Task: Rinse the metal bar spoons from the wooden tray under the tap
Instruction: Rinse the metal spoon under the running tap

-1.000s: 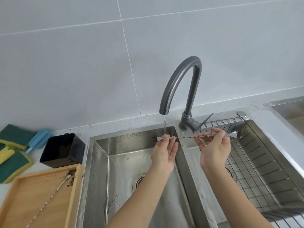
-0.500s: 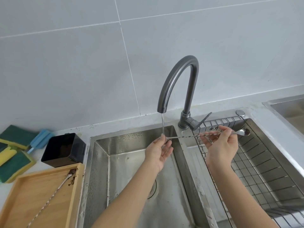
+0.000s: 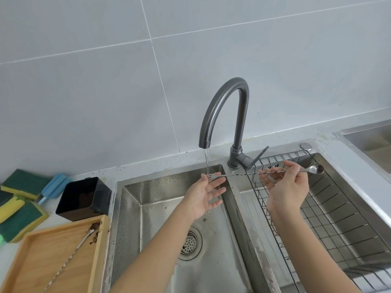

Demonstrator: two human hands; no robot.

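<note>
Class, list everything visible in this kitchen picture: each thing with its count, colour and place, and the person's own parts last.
bar spoon: 1, silver, held under the tap's water
second bar spoon: 1, silver, dirty, lying in the tray
wooden tray: 1, light wood, counter, left
tap: 1, dark grey, running, behind the sink
sink: 1, steel, two basins
wire rack: 1, dark, right basin
black box: 1, behind the tray
sponges: several, green and yellow, far left
blue scrubber: 1, beside the sponges
left hand: open, under the water
right hand: pinches the spoon

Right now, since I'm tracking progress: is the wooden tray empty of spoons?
No, one dirty bar spoon lies in the wooden tray.
</note>
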